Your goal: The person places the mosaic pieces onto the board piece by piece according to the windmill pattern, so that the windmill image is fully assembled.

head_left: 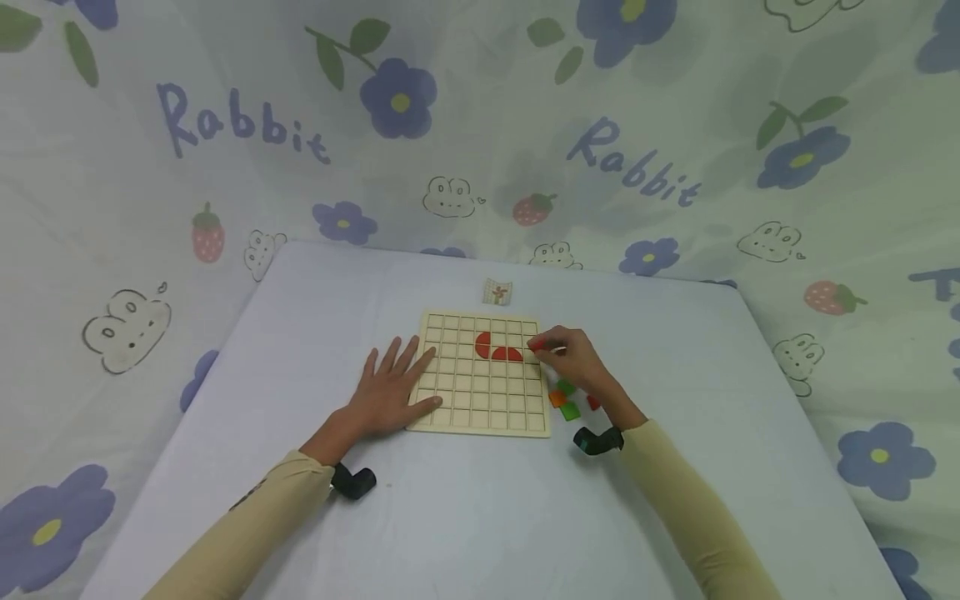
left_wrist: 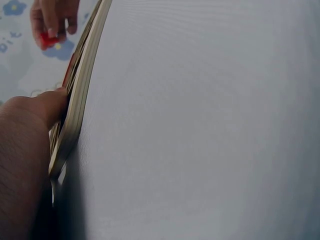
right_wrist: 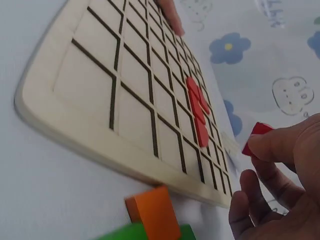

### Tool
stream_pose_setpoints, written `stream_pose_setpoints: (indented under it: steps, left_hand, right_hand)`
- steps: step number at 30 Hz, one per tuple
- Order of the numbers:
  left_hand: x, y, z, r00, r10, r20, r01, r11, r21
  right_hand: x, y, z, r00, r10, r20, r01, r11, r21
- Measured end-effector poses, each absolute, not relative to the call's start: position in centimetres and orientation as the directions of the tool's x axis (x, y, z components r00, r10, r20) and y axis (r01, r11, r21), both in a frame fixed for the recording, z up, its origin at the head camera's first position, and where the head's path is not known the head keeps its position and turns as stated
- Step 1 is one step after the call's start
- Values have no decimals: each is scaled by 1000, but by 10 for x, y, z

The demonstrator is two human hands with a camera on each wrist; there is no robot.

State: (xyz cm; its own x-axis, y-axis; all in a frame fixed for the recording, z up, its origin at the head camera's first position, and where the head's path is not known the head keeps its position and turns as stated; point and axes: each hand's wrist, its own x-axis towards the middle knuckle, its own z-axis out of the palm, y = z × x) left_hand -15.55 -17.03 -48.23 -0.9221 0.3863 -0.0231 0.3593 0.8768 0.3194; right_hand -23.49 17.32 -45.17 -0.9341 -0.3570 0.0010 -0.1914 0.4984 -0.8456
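Note:
A pale wooden grid board [head_left: 482,402] lies on the white table. My left hand [head_left: 387,393] rests flat with spread fingers along its left edge; in the left wrist view the thumb [left_wrist: 54,102] lies over the board's edge. Several red pieces [head_left: 507,355] with curved edges sit in cells of the upper middle part. Beyond the board's right edge, my right hand [head_left: 576,358] pinches a small red block [right_wrist: 257,137] between thumb and finger, held above the surface. The other fingers of that hand are loosely bent.
Right of the board lie loose blocks: an orange one [head_left: 557,399], green ones [head_left: 571,412] and a red one [head_left: 593,402], partly under my right wrist. A small patterned card [head_left: 497,292] lies behind the board. A printed curtain [head_left: 465,150] hangs beyond the table.

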Motion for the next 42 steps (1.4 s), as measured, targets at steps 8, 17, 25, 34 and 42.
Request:
stream_pose_setpoints:
  steps: [8,17,25,34,42]
  left_hand:
    - [-158,-171,-480,-922,388,-10,366,877,311]
    - [-157,-175,-476,-919,394,-8,374,880,294]
    - [-157,-175,-478,-921,390,8,375,881,289]
    - [-156,-173,-484,-925,380,-6,361,884,296]
    - [-153,-168,-484,-925,380,9,364,878,310]
  right_hand:
    - [-231,149,-459,-931,-364,9,-191,468,-863]
    - [-220,122,-460,-958,-287,17,-178,546,-818]
    - [-218,113,-456,-923,-381,59,-307,634,-710]
    - [-219,117,-466,-898,-420,128,-384,609,-695]
    - [-212,106,-465,-897,-434,86,-407,734,-544]
